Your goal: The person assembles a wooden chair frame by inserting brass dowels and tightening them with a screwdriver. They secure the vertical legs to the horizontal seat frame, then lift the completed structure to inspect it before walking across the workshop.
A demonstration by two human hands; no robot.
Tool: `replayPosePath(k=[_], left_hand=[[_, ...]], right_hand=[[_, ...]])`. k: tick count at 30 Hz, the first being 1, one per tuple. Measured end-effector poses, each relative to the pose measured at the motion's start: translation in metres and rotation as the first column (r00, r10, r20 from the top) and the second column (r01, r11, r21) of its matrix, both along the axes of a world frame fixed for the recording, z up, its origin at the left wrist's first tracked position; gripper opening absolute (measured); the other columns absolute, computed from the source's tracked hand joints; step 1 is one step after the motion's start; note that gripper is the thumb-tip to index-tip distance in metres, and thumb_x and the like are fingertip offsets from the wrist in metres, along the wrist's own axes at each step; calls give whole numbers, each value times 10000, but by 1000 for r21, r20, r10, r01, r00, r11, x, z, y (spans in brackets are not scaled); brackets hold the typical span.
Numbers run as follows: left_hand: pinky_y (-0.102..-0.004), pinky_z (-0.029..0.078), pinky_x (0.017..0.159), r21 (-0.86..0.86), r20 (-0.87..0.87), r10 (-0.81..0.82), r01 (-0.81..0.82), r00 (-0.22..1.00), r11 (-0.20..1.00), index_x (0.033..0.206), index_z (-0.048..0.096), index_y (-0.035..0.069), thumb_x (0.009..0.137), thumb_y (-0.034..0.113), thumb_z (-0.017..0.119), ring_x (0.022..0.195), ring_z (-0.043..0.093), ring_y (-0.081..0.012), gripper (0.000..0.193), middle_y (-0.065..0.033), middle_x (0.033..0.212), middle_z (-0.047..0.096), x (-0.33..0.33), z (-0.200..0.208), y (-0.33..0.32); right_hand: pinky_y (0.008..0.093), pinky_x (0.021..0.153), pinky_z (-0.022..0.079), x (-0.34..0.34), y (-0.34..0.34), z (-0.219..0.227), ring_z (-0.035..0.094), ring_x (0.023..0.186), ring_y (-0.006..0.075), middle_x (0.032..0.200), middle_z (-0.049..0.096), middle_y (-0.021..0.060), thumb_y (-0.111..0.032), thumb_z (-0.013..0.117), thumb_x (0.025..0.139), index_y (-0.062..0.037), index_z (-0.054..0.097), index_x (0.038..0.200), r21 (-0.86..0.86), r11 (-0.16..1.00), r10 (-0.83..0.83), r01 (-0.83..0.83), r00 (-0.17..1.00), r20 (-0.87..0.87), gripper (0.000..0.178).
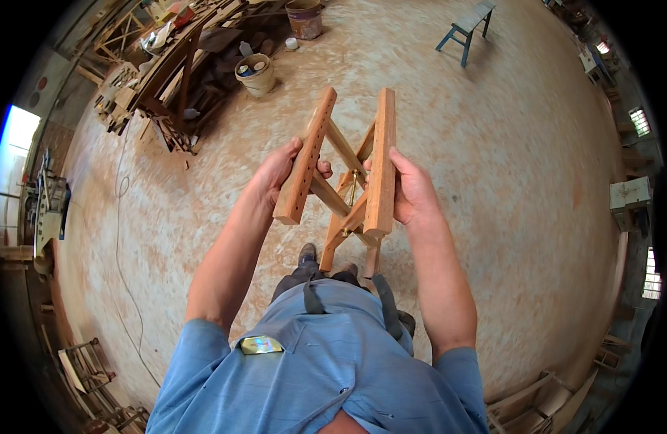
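In front of my body I hold up a wooden folding stool frame (380, 170) with crossed legs and two top rails. My left hand (279, 168) wraps around the left rail (307, 159), which has a row of small holes along its side. Around the right rail is my right hand (411, 186), its thumb on the outer side and the other fingers mostly hidden behind the wood. A brass-coloured rod (353, 189) runs between the crossed legs. The rails stand apart, with no seat between them. Below, the legs come down close to my shoes.
A pile of wood scraps (181, 79) lies at the far left, beside a bucket (255, 76) holding cans. A larger tub (304, 20) stands behind it. A small blue-legged bench (466, 32) is at the far right. A cable (119, 239) trails along the floor at left.
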State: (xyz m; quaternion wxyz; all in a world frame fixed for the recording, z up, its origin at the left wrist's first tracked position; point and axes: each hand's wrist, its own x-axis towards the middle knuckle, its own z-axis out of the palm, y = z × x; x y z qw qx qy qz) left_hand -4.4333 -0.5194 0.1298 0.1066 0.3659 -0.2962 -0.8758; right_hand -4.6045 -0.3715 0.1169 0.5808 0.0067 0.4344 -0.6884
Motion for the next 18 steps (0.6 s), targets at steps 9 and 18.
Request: replayPosePath(k=[9, 18], left_hand=[[-369, 486, 878, -109, 66, -81, 88, 995, 990, 1258, 460, -27, 1017, 405, 322, 961, 613, -240, 513, -166, 1036, 635, -35, -16, 47], [-369, 500, 881, -223, 88, -157, 173, 984, 959, 1193, 498, -20, 898, 264, 632, 995, 616, -219, 430, -145, 1110, 614, -56, -44, 82]], right_hand=[[334, 734, 520, -7, 12, -23, 637, 823, 211, 927, 659, 122, -278, 508, 961, 0, 575, 1080, -31, 989, 141, -145, 986, -88, 310], [326, 862, 462, -6, 38, -31, 572, 1008, 155, 1105, 610, 89, -275, 513, 962, 4, 570, 1164, 41, 998, 60, -52, 971, -232, 350]])
